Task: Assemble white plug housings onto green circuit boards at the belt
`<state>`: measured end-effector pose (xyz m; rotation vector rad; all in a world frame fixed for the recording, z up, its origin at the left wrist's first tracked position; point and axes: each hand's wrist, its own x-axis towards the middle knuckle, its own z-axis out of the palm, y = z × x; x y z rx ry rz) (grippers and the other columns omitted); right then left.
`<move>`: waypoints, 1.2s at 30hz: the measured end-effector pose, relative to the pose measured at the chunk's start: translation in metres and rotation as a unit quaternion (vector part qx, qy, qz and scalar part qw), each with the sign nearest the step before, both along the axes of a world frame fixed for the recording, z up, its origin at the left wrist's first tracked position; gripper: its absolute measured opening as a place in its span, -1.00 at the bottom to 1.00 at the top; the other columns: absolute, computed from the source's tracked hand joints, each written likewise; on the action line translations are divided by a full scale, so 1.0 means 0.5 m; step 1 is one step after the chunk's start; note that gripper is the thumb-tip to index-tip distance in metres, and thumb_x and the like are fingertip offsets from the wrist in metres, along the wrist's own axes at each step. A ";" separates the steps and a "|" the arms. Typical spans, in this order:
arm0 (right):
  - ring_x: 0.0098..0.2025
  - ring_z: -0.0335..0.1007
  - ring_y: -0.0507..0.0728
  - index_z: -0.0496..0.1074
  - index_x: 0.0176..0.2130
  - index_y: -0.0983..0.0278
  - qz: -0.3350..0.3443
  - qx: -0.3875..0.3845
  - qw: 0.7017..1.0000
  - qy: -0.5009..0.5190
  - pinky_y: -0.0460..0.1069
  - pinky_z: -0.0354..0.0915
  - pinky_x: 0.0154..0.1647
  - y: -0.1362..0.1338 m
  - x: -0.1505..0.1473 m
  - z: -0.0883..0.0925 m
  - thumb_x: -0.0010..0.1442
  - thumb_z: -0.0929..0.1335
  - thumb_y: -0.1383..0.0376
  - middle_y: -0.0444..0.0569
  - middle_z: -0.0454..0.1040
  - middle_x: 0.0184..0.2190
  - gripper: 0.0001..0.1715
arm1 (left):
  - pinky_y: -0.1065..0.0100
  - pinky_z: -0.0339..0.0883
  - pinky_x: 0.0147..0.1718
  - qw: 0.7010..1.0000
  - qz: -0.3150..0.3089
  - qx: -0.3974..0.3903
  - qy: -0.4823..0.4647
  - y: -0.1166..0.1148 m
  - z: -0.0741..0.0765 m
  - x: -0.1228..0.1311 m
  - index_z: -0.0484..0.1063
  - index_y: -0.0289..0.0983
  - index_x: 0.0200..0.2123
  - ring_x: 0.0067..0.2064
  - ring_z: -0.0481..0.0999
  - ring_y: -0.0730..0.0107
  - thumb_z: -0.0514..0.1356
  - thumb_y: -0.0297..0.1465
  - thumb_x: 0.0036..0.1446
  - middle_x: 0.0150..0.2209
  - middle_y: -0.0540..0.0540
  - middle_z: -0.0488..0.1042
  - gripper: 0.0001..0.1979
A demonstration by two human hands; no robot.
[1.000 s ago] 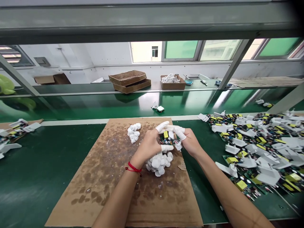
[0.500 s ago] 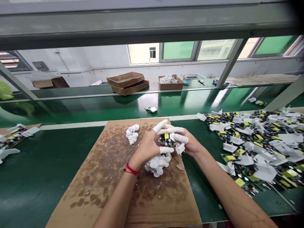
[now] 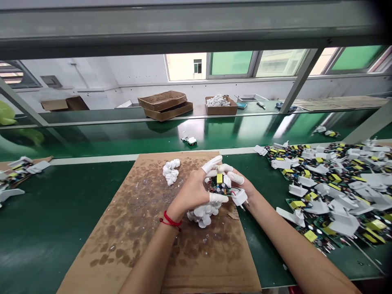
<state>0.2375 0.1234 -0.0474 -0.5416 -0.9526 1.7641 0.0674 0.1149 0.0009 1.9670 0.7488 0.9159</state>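
Observation:
Both my hands are together above a brown cardboard sheet (image 3: 131, 216), their fingertips covered in white finger cots. My left hand (image 3: 192, 190) and my right hand (image 3: 241, 187) hold a small green circuit board (image 3: 218, 187) carrying a yellow transformer. A white plug housing (image 3: 239, 197) with metal pins sits at the board's right end, against my right fingers. Just below my left hand lies a heap of white plastic pieces (image 3: 203, 214), touching its heel. A smaller white cluster (image 3: 170, 171) lies to the left of that hand.
A large pile of circuit boards and white housings (image 3: 330, 192) covers the green conveyor belt (image 3: 61, 212) on the right; a smaller pile (image 3: 18, 171) sits at left. Beyond, a loose board (image 3: 189, 141) lies on the belt, with cardboard trays (image 3: 163, 104) and a box of white pieces (image 3: 221, 105) behind.
The white housing has shifted down and right, showing its pins, and my fingers have turned the board. The loose board on the far belt has moved left.

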 end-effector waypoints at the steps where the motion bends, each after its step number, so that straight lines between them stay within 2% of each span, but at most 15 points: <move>1: -0.58 0.30 0.01 0.47 -0.40 0.19 0.003 0.000 1.000 0.005 -0.10 0.26 -0.50 0.001 -0.002 -0.002 -0.19 0.53 0.11 -0.20 0.44 -0.59 -0.66 | 0.24 0.25 0.07 1.000 -0.003 -0.009 -0.003 0.000 0.000 0.001 0.11 -0.17 0.25 0.08 0.40 0.07 0.43 -0.46 -0.23 0.08 -0.17 0.41 -0.05; 3: -0.63 0.24 -0.02 0.45 -0.48 0.21 -0.001 0.001 1.000 0.011 -0.13 0.23 -0.56 0.002 -0.006 -0.002 -0.22 0.55 0.12 -0.23 0.36 -0.69 -0.67 | 0.25 0.25 0.05 0.999 -0.018 -0.043 -0.020 -0.001 0.001 0.001 0.07 -0.15 0.27 0.07 0.41 0.10 0.43 -0.47 -0.23 0.08 -0.16 0.41 -0.02; 5: -0.62 0.27 0.00 0.45 -0.53 0.23 -0.005 -0.009 1.000 0.019 -0.11 0.26 -0.54 0.002 -0.009 0.004 -0.21 0.54 0.07 -0.20 0.39 -0.68 -0.65 | 0.27 0.27 0.02 0.993 -0.038 -0.096 -0.053 -0.001 -0.001 0.001 0.02 -0.12 0.28 0.05 0.42 0.13 0.43 -0.47 -0.24 0.10 -0.16 0.38 0.01; 7: -0.51 0.38 0.06 0.48 -0.50 0.22 0.003 -0.020 0.999 0.034 -0.04 0.35 -0.43 0.000 -0.010 0.014 -0.19 0.52 0.04 -0.14 0.51 -0.52 -0.66 | 0.29 0.31 -0.04 0.981 -0.057 -0.161 -0.089 0.001 -0.003 0.000 -0.04 -0.12 0.29 0.00 0.45 0.17 0.42 -0.47 -0.23 0.06 -0.17 0.41 0.04; 10: -0.32 0.46 0.11 0.53 -0.33 0.17 0.005 -0.024 0.998 0.053 0.01 0.39 -0.28 -0.006 -0.010 0.028 -0.23 0.52 0.19 -0.10 0.56 -0.27 -0.64 | 0.35 0.36 -0.21 0.955 -0.068 -0.251 -0.141 0.006 -0.007 -0.002 -0.11 -0.19 0.30 -0.14 0.50 0.24 0.42 -0.44 -0.21 -0.10 -0.19 0.50 0.07; 13: -0.37 0.46 0.07 0.53 -0.24 0.16 0.002 -0.008 1.000 0.029 -0.06 0.38 -0.34 -0.010 -0.014 0.035 -0.27 0.53 0.31 -0.11 0.56 -0.31 -0.52 | 0.42 0.34 -0.39 0.935 -0.043 -0.292 -0.199 0.009 -0.007 0.000 -0.08 -0.26 0.29 -0.34 0.50 0.35 0.41 -0.35 -0.18 -0.22 -0.16 0.53 0.02; 16: -0.35 0.47 0.09 0.52 -0.23 0.18 -0.009 0.030 0.999 -0.008 -0.05 0.37 -0.32 -0.010 -0.026 0.035 -0.24 0.55 0.24 -0.08 0.55 -0.30 -0.52 | 0.45 0.31 -0.46 0.925 0.004 -0.307 -0.225 0.009 -0.007 0.004 -0.03 -0.31 0.27 -0.44 0.47 0.42 0.40 -0.28 -0.17 -0.30 -0.12 0.53 -0.01; 19: -0.38 0.46 0.11 0.50 -0.27 0.22 -0.065 0.030 0.997 -0.026 -0.04 0.37 -0.35 -0.001 -0.036 0.031 -0.24 0.56 0.19 -0.06 0.55 -0.35 -0.53 | 0.41 0.34 -0.45 0.922 0.047 -0.323 -0.209 0.011 -0.007 0.009 0.04 -0.34 0.24 -0.46 0.47 0.40 0.36 -0.22 -0.09 -0.37 -0.10 0.52 -0.11; 22: -0.40 0.44 0.07 0.48 -0.35 0.24 -0.169 -0.008 0.986 0.003 -0.07 0.37 -0.38 0.023 -0.027 0.021 -0.26 0.56 0.25 -0.11 0.54 -0.43 -0.61 | 0.35 0.40 -0.30 0.912 0.079 -0.345 -0.208 0.015 -0.005 0.009 0.14 -0.34 0.19 -0.35 0.54 0.34 0.25 -0.23 0.07 -0.27 -0.16 0.53 -0.33; 26: -0.35 0.44 0.01 0.39 -0.40 0.21 -0.391 -0.019 0.918 0.062 -0.08 0.39 -0.26 0.069 0.032 -0.007 -0.07 0.46 0.24 -0.16 0.51 -0.41 -0.80 | 0.33 0.40 -0.21 0.901 0.142 -0.342 -0.225 0.027 -0.001 -0.001 0.24 -0.34 0.09 -0.28 0.58 0.31 0.10 -0.30 0.22 -0.23 -0.20 0.53 -0.59; 28: -0.35 0.44 -0.01 0.35 -0.38 0.20 -0.454 -0.024 0.889 0.060 -0.07 0.40 -0.22 0.087 0.070 -0.025 0.03 0.40 0.25 -0.18 0.50 -0.41 -0.87 | 0.36 0.40 -0.24 0.892 0.179 -0.345 -0.230 0.033 -0.001 -0.006 0.29 -0.37 0.03 -0.33 0.58 0.36 0.07 -0.34 0.25 -0.26 -0.20 0.54 -0.67; 31: -0.35 0.44 -0.01 0.34 -0.36 0.19 -0.497 -0.037 0.865 0.056 -0.08 0.41 -0.26 0.097 0.104 -0.045 0.09 0.34 0.26 -0.18 0.50 -0.40 -0.93 | 0.39 0.40 -0.29 0.890 0.197 -0.348 -0.221 0.037 0.000 -0.009 0.31 -0.38 -0.02 -0.39 0.56 0.41 0.06 -0.37 0.25 -0.28 -0.20 0.55 -0.72; 33: -0.31 0.46 0.00 0.35 -0.33 0.18 -0.502 -0.043 0.862 0.055 -0.08 0.42 -0.24 0.095 0.103 -0.043 0.10 0.34 0.26 -0.18 0.51 -0.38 -0.93 | 0.38 0.40 -0.28 0.892 0.190 -0.355 -0.204 0.035 0.002 -0.007 0.33 -0.38 -0.03 -0.38 0.56 0.40 0.06 -0.37 0.25 -0.29 -0.19 0.55 -0.73; 34: -0.28 0.47 0.01 0.36 -0.32 0.17 -0.497 -0.047 0.865 0.055 -0.07 0.43 -0.21 0.092 0.097 -0.037 0.10 0.34 0.24 -0.16 0.52 -0.36 -0.92 | 0.37 0.40 -0.26 0.893 0.188 -0.361 -0.195 0.033 0.004 -0.006 0.34 -0.38 -0.04 -0.37 0.56 0.39 0.06 -0.38 0.25 -0.30 -0.19 0.55 -0.73; 36: -0.17 0.48 0.04 0.39 -0.29 0.18 -0.441 -0.048 0.894 0.062 -0.03 0.43 -0.12 0.079 0.078 -0.013 0.14 0.32 0.18 -0.11 0.53 -0.26 -0.86 | 0.36 0.40 -0.24 0.892 0.185 -0.370 -0.179 0.029 0.010 -0.004 0.35 -0.37 -0.04 -0.35 0.56 0.38 0.07 -0.38 0.25 -0.33 -0.17 0.55 -0.73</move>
